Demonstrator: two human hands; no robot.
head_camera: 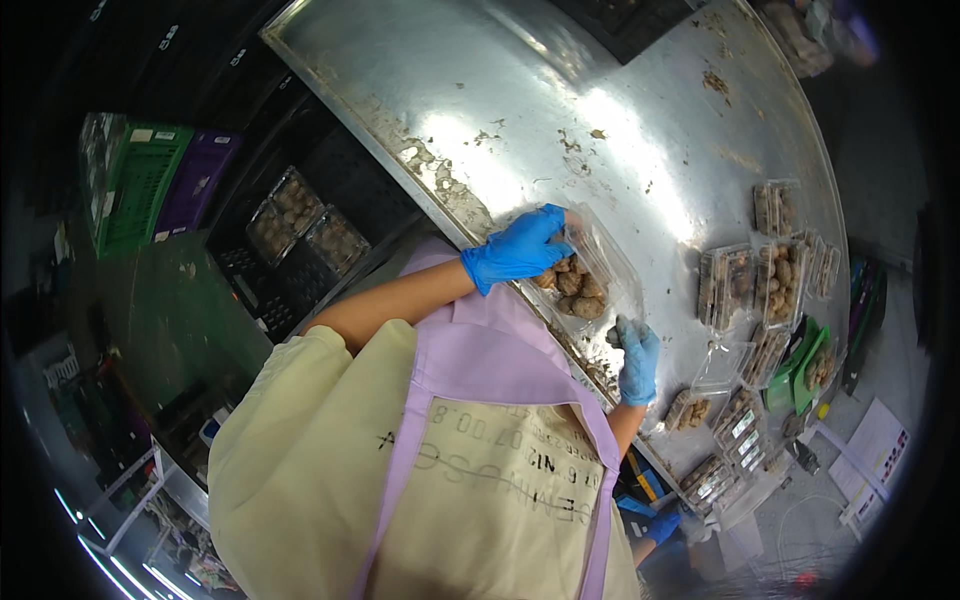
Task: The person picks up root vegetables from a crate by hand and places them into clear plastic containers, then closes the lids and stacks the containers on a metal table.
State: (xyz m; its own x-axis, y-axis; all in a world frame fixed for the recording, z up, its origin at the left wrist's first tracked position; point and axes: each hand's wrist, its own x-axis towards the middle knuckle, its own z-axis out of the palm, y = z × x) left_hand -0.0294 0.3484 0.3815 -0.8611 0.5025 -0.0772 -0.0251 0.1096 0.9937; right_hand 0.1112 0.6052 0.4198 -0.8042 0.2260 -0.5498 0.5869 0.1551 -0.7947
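Note:
My left hand [525, 244], in a blue glove, grips the far-left end of a clear plastic clamshell box [626, 289] near the table's front edge. Round brown tubers [577, 289], much like small taro, lie inside it. The box's transparent lid [600, 240] rises along the side away from me, and it is not closed down flat. My right hand [637, 360], in a paler blue glove, is at the box's near-right corner with its fingers bent. Something small and dark shows at its fingertips; whether it is held there I cannot tell.
Filled clamshell boxes [726, 289] crowd the right of the metal table [510, 97], beside a green scoop-like holder [799, 367]. A co-worker's blue-gloved hand [662, 527] is by the table's right end. Left of me, a black crate [292, 292] holds three filled boxes [337, 240]. Soil bits litter the table.

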